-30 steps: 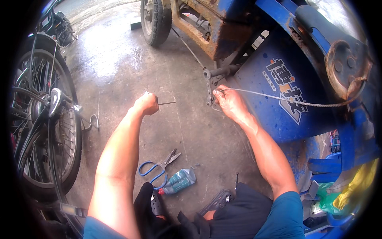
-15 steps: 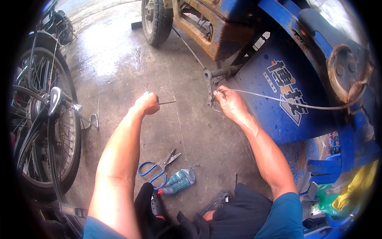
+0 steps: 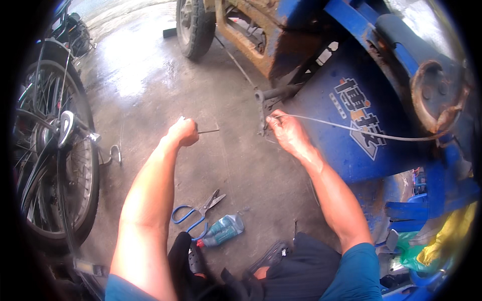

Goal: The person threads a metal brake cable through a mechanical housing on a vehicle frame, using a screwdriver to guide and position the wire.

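Observation:
My left hand [image 3: 183,132] is closed in a fist around a thin metal rod [image 3: 210,131], whose bare end points right; whatever part lies inside the fist is hidden. Farther right, my right hand [image 3: 288,131] pinches a grey steel cable [image 3: 346,126] between thumb and fingers. The cable runs from there to a rusty curved guide [image 3: 427,113] on the blue vehicle. Just left of those fingertips hangs a dark metal lever [image 3: 260,113], joined to a short shaft [image 3: 277,93]. Whether the fingers touch the lever I cannot tell.
Blue-handled scissors [image 3: 203,212] and a clear bottle with a red cap [image 3: 224,231] lie on the concrete floor near my feet. A bicycle wheel [image 3: 91,165] stands at left. A blue panel [image 3: 321,145] and a rusty frame [image 3: 266,60] border the right; a tyre [image 3: 205,35] is ahead.
The whole view has shifted slightly. Both hands keep their grips, on the rod and on the cable, with little visible movement.

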{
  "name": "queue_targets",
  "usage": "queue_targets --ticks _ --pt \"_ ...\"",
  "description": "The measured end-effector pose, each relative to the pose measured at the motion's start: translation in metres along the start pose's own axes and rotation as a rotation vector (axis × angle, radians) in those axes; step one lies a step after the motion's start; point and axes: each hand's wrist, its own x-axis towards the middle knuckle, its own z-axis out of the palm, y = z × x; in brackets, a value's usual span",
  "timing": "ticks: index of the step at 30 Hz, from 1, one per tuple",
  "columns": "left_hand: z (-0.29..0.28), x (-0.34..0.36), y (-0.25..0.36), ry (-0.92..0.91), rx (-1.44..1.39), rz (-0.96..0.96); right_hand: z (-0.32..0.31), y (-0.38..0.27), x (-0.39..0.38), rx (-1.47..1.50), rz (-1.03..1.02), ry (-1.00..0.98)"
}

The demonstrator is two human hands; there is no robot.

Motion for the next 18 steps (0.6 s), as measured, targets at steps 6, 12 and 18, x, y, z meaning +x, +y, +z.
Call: queue_targets --ticks 6,12,18 --pt "-0.004 -0.014 -0.013 -0.043 -0.071 -0.120 0.009 -0.013 -0.004 0.052 -0.045 -0.005" --pt "-0.009 -0.014 0.002 0.019 -0.093 -0.114 -0.002 -0.024 -0.009 0.053 0.028 -0.024" --pt "-0.010 -0.013 -0.001 -0.005 -0.122 -0.144 -0.003 -0.029 -0.010 0.077 0.050 -0.025"
